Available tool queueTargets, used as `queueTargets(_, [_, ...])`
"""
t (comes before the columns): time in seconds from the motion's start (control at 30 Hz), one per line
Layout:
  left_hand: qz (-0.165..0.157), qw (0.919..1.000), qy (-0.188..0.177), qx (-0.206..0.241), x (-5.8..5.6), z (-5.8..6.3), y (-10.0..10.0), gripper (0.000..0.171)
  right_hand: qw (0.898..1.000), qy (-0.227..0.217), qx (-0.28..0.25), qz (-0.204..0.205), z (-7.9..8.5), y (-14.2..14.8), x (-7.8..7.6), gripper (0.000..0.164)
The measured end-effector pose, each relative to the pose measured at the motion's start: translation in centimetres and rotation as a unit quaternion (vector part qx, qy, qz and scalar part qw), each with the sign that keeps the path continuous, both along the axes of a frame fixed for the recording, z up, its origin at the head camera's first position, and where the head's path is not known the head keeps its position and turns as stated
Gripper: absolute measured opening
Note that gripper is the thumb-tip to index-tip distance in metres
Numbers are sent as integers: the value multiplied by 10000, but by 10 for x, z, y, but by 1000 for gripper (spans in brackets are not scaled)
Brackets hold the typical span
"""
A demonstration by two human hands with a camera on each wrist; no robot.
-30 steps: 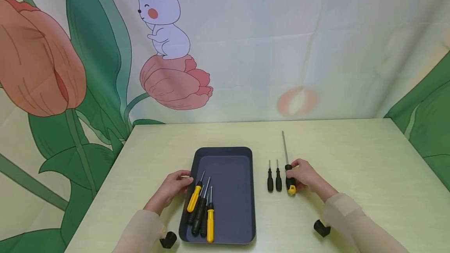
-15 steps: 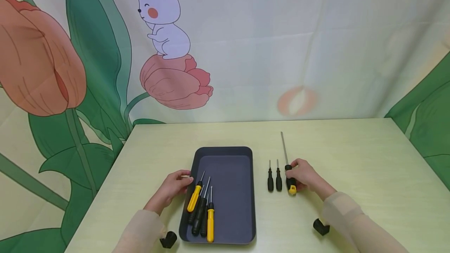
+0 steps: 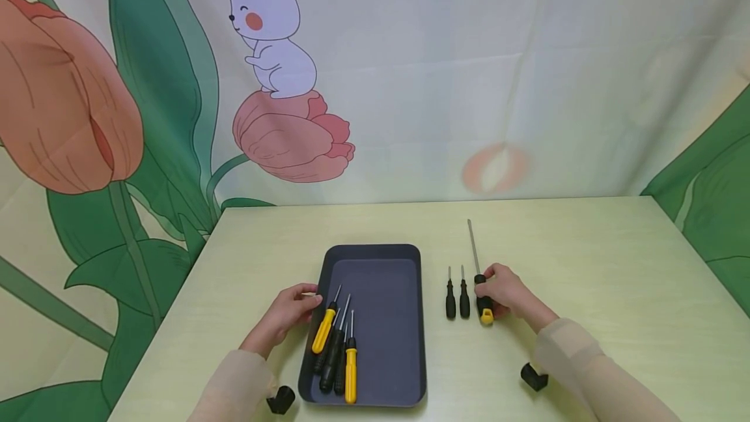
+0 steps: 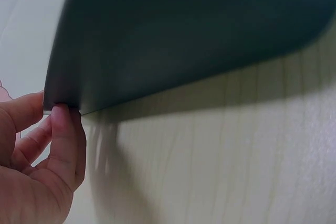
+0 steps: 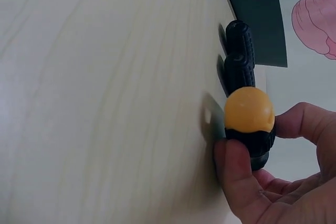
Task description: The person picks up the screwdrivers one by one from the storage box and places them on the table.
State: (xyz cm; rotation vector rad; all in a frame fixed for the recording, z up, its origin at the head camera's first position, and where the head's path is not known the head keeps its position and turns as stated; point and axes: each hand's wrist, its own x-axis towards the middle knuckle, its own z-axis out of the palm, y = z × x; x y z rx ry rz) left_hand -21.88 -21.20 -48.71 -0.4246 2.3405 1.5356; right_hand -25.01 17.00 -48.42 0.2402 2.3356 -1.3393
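Observation:
A dark grey tray (image 3: 387,331) lies on the table, and my left hand (image 3: 288,313) pinches its left rim between thumb and fingers. Inside, along the tray's left side, several screwdrivers with yellow or black handles are bunched together, among them a yellow screwdriver (image 3: 351,370). Right of the tray, my right hand (image 3: 505,288) grips the black-and-yellow handle of a long screwdriver (image 3: 484,308), its shaft pointing away from me. The yellow handle end (image 5: 249,109) faces the right wrist camera. Just left of it, two small black screwdrivers (image 3: 450,301) lie side by side.
The pale wooden table (image 3: 615,279) extends to both sides. Behind it hangs a printed curtain (image 3: 410,83) with a rabbit and tulips. A black wrist-worn piece (image 3: 534,377) sits under the right sleeve, and another (image 3: 280,400) by the left sleeve.
Almost nothing differs. The long screwdriver's tip has swung very slightly left, while the left hand and tray have stayed put.

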Motion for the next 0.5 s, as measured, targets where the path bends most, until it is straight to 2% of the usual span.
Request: queueTargets(0.5, [-35,10000,-8,5,0,0,-1,40,9991,-93,359,201,-1,-2,-2,36])
